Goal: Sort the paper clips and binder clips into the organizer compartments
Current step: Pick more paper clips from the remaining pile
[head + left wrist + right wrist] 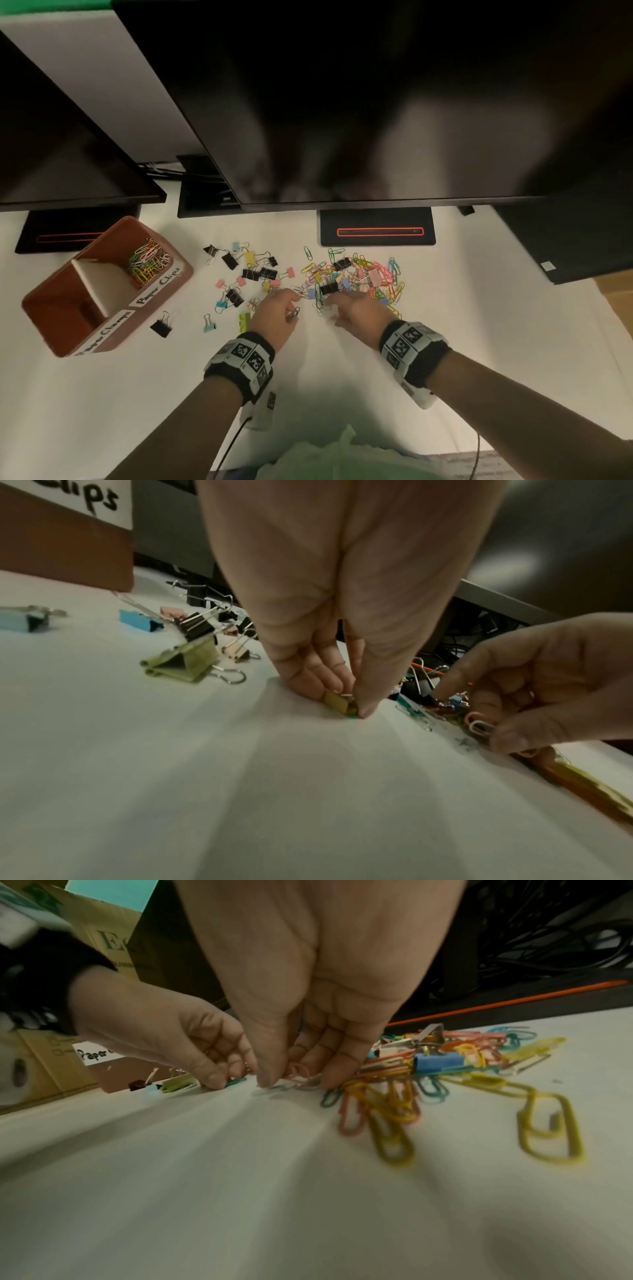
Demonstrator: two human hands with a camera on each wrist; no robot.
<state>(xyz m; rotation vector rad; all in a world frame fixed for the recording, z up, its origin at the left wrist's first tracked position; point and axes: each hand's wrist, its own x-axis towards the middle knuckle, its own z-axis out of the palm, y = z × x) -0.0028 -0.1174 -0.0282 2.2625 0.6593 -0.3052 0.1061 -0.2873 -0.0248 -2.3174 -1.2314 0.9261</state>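
A brown organizer (pixel 65 329) stands at the left; its far compartment, labelled for paper clips, holds coloured paper clips (pixel 149 262). Loose binder clips (pixel 255 274) lie mid-table. A mixed pile of paper clips and binder clips (pixel 359 277) lies to their right. My left hand (pixel 291 308) is at the pile's left edge, thumb and fingers pinching a small yellow binder clip (pixel 337 703) against the table. Beside it, my right hand (pixel 334 308) pinches a pink paper clip (pixel 298 1070) and a white one (pixel 479 727) at the pile's near edge.
Two dark monitors overhang the back of the white table, their stands (pixel 376 228) behind the clips. A black binder clip (pixel 161 327) and a green one (pixel 244 322) lie near the organizer's front. A cardboard box (pixel 616 308) sits at the right edge.
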